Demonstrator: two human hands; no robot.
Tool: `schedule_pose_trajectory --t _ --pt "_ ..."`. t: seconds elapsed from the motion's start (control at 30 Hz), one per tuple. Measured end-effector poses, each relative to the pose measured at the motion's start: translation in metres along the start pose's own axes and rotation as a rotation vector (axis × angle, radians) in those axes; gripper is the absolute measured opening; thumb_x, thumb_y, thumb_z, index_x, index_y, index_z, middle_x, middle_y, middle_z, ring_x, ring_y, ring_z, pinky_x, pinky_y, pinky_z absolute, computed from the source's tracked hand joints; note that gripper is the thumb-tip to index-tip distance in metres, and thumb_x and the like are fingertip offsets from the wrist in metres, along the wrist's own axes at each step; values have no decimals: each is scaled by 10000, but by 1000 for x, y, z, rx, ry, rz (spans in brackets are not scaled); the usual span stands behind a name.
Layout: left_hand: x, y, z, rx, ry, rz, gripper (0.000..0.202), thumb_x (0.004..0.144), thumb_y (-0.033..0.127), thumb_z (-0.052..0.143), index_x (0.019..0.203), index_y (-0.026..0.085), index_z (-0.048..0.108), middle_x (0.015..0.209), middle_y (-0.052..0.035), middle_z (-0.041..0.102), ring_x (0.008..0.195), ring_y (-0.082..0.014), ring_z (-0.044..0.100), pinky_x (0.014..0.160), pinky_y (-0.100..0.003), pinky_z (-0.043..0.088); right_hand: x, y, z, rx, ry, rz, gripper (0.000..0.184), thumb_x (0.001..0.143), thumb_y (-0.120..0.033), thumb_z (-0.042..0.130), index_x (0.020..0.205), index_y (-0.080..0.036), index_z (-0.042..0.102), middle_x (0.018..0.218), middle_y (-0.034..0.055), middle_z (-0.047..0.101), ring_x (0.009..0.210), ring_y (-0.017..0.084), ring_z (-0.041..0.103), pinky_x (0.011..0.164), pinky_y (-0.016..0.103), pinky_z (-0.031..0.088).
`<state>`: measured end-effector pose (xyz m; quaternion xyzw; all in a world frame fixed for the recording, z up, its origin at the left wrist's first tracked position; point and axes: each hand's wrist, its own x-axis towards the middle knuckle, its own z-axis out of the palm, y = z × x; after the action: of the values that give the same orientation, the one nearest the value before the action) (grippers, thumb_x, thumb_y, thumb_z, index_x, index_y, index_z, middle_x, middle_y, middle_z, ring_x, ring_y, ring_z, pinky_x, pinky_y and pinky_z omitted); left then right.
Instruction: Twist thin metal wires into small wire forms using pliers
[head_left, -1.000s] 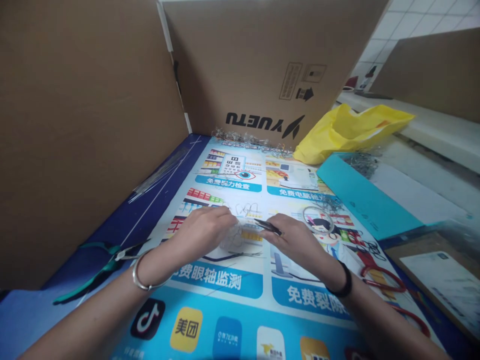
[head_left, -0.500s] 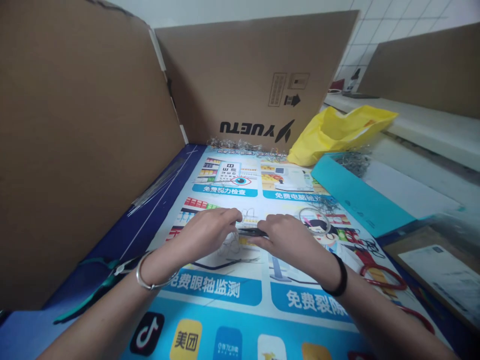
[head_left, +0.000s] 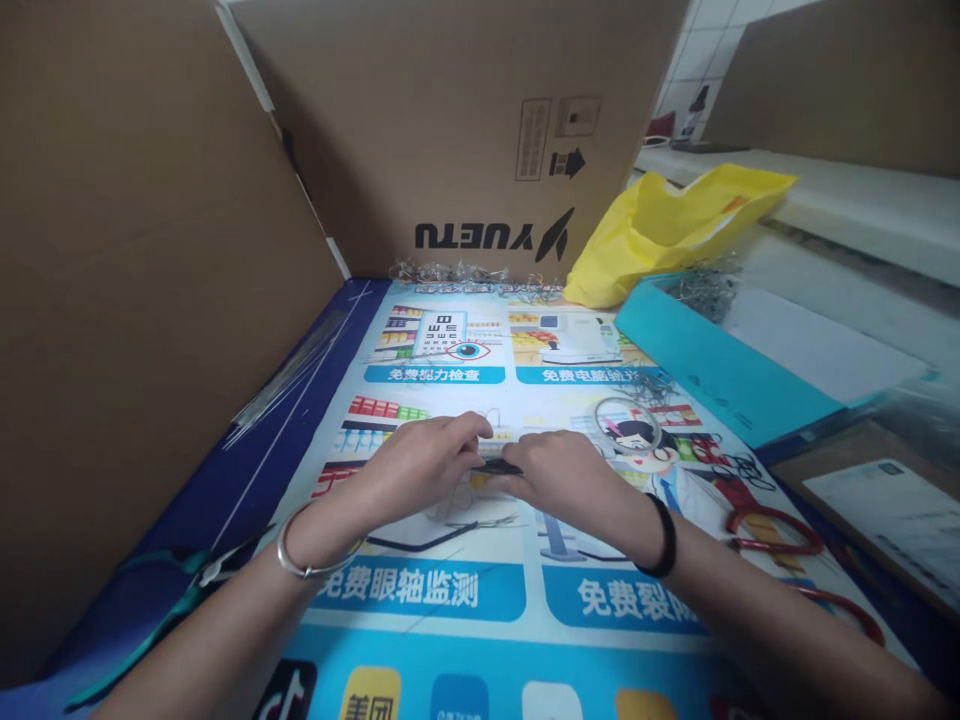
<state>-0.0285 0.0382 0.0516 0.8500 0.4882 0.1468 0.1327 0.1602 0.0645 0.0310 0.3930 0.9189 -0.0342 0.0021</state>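
My left hand [head_left: 424, 463] and my right hand [head_left: 559, 475] meet over the middle of a printed poster mat [head_left: 480, 590]. The right hand pinches a small dark tool [head_left: 499, 466], its tip pointing left toward the left fingers. My left hand is closed on a small clear, wiry piece I cannot make out, mostly hidden under the fingers. A silver bangle circles the left wrist, a black band the right. Thin wire pieces [head_left: 487, 520] lie on the mat just below the hands.
Cardboard walls [head_left: 150, 250] stand at left and back. Green-handled pliers [head_left: 187, 590] lie at left, red-handled tools [head_left: 772, 525] at right. A clear ring [head_left: 628, 425], a teal box lid [head_left: 712, 365] with wire bits, a yellow bag [head_left: 667, 235] and a row of clear pieces [head_left: 450, 272] sit beyond.
The hands have drawn closer together, and the dark tool's tip now reaches the left fingers. The view has shifted, so everything sits a little further left and lower.
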Motion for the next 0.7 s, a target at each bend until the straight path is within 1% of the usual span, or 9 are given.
schedule_pose_trajectory --t 0.17,0.3,0.43,0.53,0.7 --pt "-1 -6 2 -73 -43 1 172 857 187 432 1006 205 514 822 -20 656 687 -155 591 562 -233 398 2 0 7 72 -65 -34 517 852 -613 356 892 -189 649 805 88 691 742 249 647 567 278 377" --pt "-2 -10 2 -80 -70 41 164 875 211 401 970 191 533 812 -35 641 683 -155 581 563 -232 390 2 4 11 121 -77 -66 560 863 -626 293 934 -193 642 836 88 693 760 242 645 570 272 377" --pt "-5 -12 4 -88 -49 86 169 875 212 400 957 181 545 768 -43 633 676 -158 579 565 -235 381 2 5 12 111 -91 -71 591 858 -641 272 903 -188 649 819 87 695 738 232 643 558 264 373" --pt "-7 -11 6 -77 -44 112 166 877 213 400 955 184 544 755 -42 628 667 -159 572 555 -236 367 2 3 10 100 -93 -96 585 867 -629 264 921 -197 656 826 80 699 750 228 644 570 261 378" --pt "-7 -9 8 -47 -30 112 155 872 232 415 928 180 550 748 -46 626 650 -161 559 550 -241 352 1 2 10 70 -76 -102 597 868 -628 254 934 -196 661 826 84 703 747 234 650 575 265 376"
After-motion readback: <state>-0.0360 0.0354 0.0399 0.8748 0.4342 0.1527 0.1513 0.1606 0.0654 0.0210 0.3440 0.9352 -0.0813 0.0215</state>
